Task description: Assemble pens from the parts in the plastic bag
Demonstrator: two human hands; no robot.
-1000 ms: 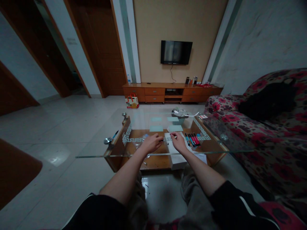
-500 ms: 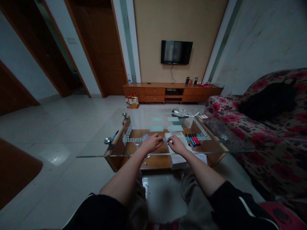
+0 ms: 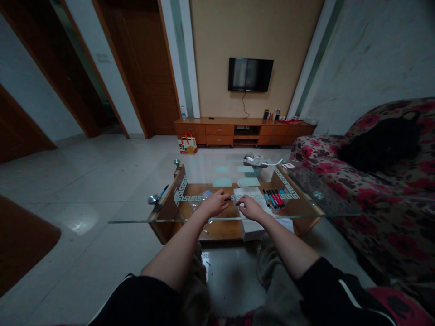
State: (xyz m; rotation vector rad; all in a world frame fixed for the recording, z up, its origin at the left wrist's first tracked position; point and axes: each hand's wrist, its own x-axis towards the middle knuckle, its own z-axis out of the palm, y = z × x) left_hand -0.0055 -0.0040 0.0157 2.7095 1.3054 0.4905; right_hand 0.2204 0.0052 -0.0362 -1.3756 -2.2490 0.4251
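Observation:
Above the glass tabletop (image 3: 136,206), my left hand (image 3: 216,203) has its fingers closed around a small dark thing, mostly hidden, whose kind I cannot make out. A short way to its right is my right hand (image 3: 250,208), its index finger stretched toward the left hand and its thumb apart below. Nothing shows clearly between those fingers. Right of that hand lies a row of several pens (image 3: 273,198), with blue, red and black parts. A single blue and black pen (image 3: 163,191) rests at the table's left side.
Under the glass, a white box (image 3: 253,230) and clear plastic wrapping (image 3: 195,203) sit on the wooden shelf (image 3: 220,232). A basket (image 3: 256,171) shows toward the table's far side. A flowered sofa (image 3: 326,158) stands to the right, and a paper bag (image 3: 187,144) near the TV cabinet (image 3: 219,130).
My right hand's fingers have loosened and reach out further left; the dark speck at its fingertips no longer shows. My left hand has hardly moved.

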